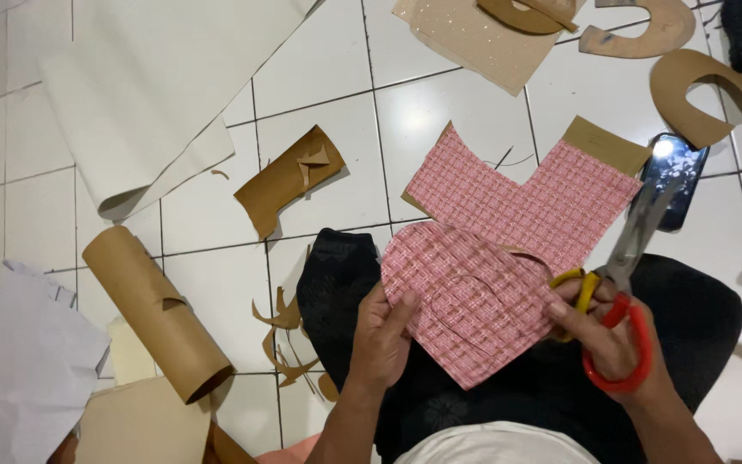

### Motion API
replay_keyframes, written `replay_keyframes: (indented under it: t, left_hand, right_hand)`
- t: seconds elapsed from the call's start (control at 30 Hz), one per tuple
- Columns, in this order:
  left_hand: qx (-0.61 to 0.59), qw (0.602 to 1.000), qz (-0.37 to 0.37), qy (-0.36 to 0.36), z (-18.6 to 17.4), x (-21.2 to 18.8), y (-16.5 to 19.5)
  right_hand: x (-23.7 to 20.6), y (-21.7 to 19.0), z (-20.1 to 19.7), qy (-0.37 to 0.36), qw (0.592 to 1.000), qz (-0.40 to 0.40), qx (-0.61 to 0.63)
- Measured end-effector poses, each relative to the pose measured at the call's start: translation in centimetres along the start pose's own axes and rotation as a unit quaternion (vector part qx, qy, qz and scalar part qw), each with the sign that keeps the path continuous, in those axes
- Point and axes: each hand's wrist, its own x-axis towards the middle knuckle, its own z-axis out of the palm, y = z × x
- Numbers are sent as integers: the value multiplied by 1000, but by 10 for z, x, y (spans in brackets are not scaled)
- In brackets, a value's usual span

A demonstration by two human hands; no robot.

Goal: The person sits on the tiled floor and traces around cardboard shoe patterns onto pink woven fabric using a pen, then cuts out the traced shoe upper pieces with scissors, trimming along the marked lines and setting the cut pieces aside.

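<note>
Pink woven fabric piece (508, 258) is pinched at its left edge by left hand (381, 331), fingers closed on it, over a dark-clad lap. Scissors (624, 288), red and yellow handles, are gripped closed-fisted by right hand (609, 337) at fabric's right edge. Phone (676, 176) lies right of fabric, brown paper roll (155, 311) well left.

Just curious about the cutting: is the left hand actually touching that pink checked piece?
Touching. The head view shows the left hand pinching the edge of the pink checked piece, thumb lying on top.
</note>
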Motion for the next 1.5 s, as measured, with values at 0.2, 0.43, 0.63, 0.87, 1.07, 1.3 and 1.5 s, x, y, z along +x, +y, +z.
replay_keyframes:
  t: [0.2, 0.43, 0.63, 0.87, 1.07, 1.3, 1.5]
  left_hand:
    - [-22, 997, -51, -57, -4, 2, -7]
    - [-89, 982, 13, -167, 43, 14, 1]
    - [-34, 998, 31, -43, 38, 20, 9]
    - [-29, 995, 68, 68, 29, 29, 1]
    - [-80, 994, 76, 25, 30, 23, 6]
    - [206, 972, 67, -90, -9, 18, 42]
    - [340, 938, 66, 28, -3, 20, 27]
  right_hand:
    - [2, -25, 21, -43, 998, 2, -38]
    - [-1, -32, 66, -102, 925, 303, 207]
    - [-7, -10, 66, -90, 970, 118, 191]
    - [-8, 4, 39, -82, 989, -46, -115]
    - [-5, 13, 30, -33, 997, 55, -49]
    - [-5, 31, -3, -194, 921, 116, 318]
    - [-8, 24, 11, -74, 956, 97, 267]
